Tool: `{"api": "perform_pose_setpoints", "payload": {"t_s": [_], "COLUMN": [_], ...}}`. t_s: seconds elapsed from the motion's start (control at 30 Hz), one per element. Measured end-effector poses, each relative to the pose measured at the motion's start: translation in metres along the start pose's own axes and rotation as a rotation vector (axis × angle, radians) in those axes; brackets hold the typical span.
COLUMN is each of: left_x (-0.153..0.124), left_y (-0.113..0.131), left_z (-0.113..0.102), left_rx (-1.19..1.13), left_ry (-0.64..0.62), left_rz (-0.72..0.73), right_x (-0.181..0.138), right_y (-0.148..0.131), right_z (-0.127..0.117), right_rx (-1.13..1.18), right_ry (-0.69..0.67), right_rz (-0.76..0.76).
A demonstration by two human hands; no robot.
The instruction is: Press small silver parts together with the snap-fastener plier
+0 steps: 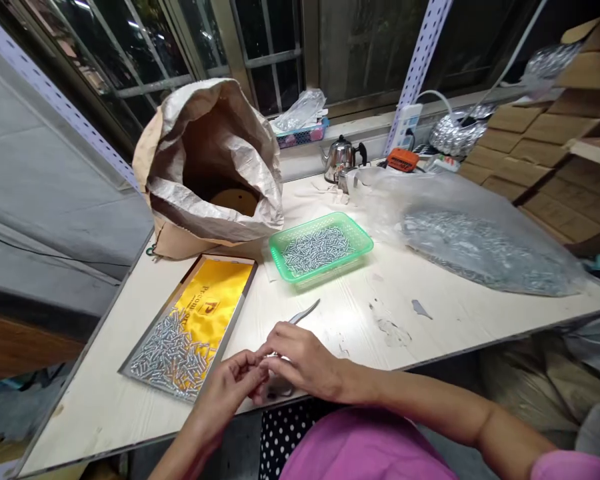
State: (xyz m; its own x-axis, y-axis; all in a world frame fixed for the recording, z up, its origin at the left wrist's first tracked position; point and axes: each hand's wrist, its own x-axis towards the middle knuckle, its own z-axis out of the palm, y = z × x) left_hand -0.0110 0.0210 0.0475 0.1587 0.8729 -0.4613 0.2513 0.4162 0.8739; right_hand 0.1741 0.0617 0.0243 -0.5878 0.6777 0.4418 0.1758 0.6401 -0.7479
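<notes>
Near the table's front edge, my left hand (pixel 237 383) and my right hand (pixel 300 360) meet with their fingertips pinched together. Whatever lies between those fingers is too small or too covered to make out. A slim grey curved tool (pixel 306 311) sticks out beyond my right hand's knuckles; its other end is hidden, and I cannot tell whether the hand touches it. Left of my hands sits a shallow tray (pixel 235 308) lined with shiny yellow cloth (pixel 215 283), with a heap of small silvery metal pins (pixel 173 353) in its near half.
A green plastic basket (pixel 325 272) holds more small metal pieces. Behind the tray stands a large open paper sack (pixel 205 223). To the right lies a clear plastic bag (pixel 480 250) full of metal parts. A steel kettle (pixel 341 159) and stacked cardboard boxes (pixel 535 147) are farther back.
</notes>
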Motion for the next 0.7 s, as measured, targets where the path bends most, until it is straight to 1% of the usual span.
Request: {"api": "perform_pose_setpoints", "payload": {"t_s": [0.1,0.23,0.3,0.37,0.43,0.5,0.6,0.63,0.7], "left_x": [-0.002,-0.002,-0.002,-0.003,-0.004,-0.005,-0.008,-0.008,-0.006], "left_y": [-0.001,-0.008,-0.011,-0.015,-0.019,-0.022,-0.027,-0.029,-0.033], "left_z": [0.008,0.015,0.019,0.024,0.027,0.028,0.027,0.026,0.023], "left_rx": [-0.269,-0.599,-0.687,-0.72,-0.705,-0.632,-0.418,-0.344,-0.212], "left_ry": [-0.06,-0.059,-0.042,-0.035,-0.024,0.013,0.146,0.19,0.253], "left_rz": [-0.083,-0.226,-0.25,-0.236,-0.2,-0.153,-0.055,-0.026,0.012], "right_x": [-0.003,-0.008,-0.01,-0.012,-0.014,-0.017,-0.026,-0.03,-0.04], "right_y": [-0.001,-0.005,-0.007,-0.009,-0.008,-0.006,0.0,0.002,0.007], "right_z": [0.01,0.014,0.014,0.015,0.017,0.019,0.017,0.015,0.01], "right_rx": [0.078,0.175,0.181,0.18,0.185,0.204,0.196,0.161,0.012], "right_ry": [0.062,0.193,0.23,0.239,0.231,0.197,0.112,0.092,0.055], "right_rz": [0.033,0.081,0.071,0.067,0.096,0.147,0.164,0.158,0.163]}}
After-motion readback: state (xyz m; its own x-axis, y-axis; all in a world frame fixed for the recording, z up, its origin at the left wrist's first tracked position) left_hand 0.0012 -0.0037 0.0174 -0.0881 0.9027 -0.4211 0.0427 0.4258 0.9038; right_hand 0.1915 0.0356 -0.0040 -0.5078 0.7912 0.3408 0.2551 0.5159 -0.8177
